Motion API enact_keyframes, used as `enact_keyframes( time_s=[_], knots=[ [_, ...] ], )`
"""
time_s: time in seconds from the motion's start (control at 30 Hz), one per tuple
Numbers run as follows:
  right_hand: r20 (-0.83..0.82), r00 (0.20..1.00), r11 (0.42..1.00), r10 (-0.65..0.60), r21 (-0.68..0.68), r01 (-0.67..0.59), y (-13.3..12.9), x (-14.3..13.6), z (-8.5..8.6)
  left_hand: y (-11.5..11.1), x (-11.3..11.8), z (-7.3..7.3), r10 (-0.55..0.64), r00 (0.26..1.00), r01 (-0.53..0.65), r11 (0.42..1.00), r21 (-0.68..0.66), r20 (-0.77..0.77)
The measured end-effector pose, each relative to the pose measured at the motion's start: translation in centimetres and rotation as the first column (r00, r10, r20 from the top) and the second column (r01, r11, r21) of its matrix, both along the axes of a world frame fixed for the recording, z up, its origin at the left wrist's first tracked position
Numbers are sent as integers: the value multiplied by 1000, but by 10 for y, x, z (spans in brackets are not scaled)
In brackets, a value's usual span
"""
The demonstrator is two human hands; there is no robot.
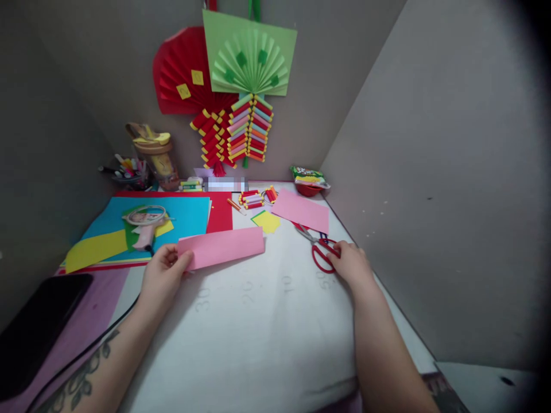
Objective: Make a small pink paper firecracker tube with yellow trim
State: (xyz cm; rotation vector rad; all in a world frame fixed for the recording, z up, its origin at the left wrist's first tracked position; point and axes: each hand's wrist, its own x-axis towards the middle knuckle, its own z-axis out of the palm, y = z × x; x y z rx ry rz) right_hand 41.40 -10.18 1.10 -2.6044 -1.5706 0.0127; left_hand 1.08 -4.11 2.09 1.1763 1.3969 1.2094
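A folded strip of pink paper is pinched at its left end between the thumb and fingers of my left hand. The strip extends to the right above the white work surface. Over on the right, my right hand grips a red handle of a pair of scissors, whose blades point up and left. A larger piece of pink paper lies just beyond the blade tips. Some of the scissors' handle is hidden by my right fingers.
A glue gun rests on blue paper at left, near a black phone-like slab. Yellow paper pieces and small rolled paper tubes lie ahead. Paper fan decorations hang at the back wall.
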Motion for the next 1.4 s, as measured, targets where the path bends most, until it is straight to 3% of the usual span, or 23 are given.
enact_keyframes(
  time_s=[0.23, 0.33, 0.5, 0.7, 0.77, 0.87, 0.93, 1.0, 1.1, 1.17, 1.27, 1.33, 1.4],
  knots=[
    [11, 999, 998, 51, 33, -51, 5, -1, -8, 3, 0, -5, 18, 999, -17, 1000, -21, 50],
    [-76, 995, 996, 70, 60, -66, 6, 0, -9, 2, -1, -4, 13, 999, -11, 1000, -28, 49],
    [-260, 937, 963, 233, 194, -185, 7, -10, -8, -1, -3, 4, 1, 1000, 0, 999, -33, 31],
    [-242, 905, 934, 350, 157, -320, 8, -26, -9, -9, -16, 16, -8, 996, 9, 1000, 20, -90],
    [-268, 872, 910, 410, 175, -375, 7, -29, -8, -13, -23, 20, -25, 993, 26, 1000, 7, -119],
    [-270, 785, 830, 557, 208, -518, 3, -33, -7, -22, -34, 21, -32, 986, 28, 999, -24, -163],
    [-243, 751, 789, 615, 202, -580, 2, -36, -7, -31, -39, 19, -63, 961, 48, 997, -62, -268],
    [-221, 743, 775, 632, 188, -604, 1, -38, -7, -40, -41, 17, -87, 869, 70, 996, -53, -486],
    [-223, 756, 789, 615, 181, -588, 1, -42, -7, -52, -34, 21, 44, 561, 125, 983, 137, -827],
    [-246, 779, 817, 577, 183, -547, 2, -44, -6, -56, -22, 28, 70, 429, 257, 946, 196, -900],
    [-258, 802, 841, 539, 127, -525, 4, -51, -3, -54, 1, 34, -220, 325, 558, 830, -1, -920],
    [-242, 800, 832, 548, 64, -550, 6, -57, -1, -48, 16, 33, -325, 250, 637, 765, -98, -912],
    [-218, 801, 824, 558, 27, -566, 7, -64, -1, -42, 28, 29, -343, 222, 642, 756, -127, -913]
  ],
)
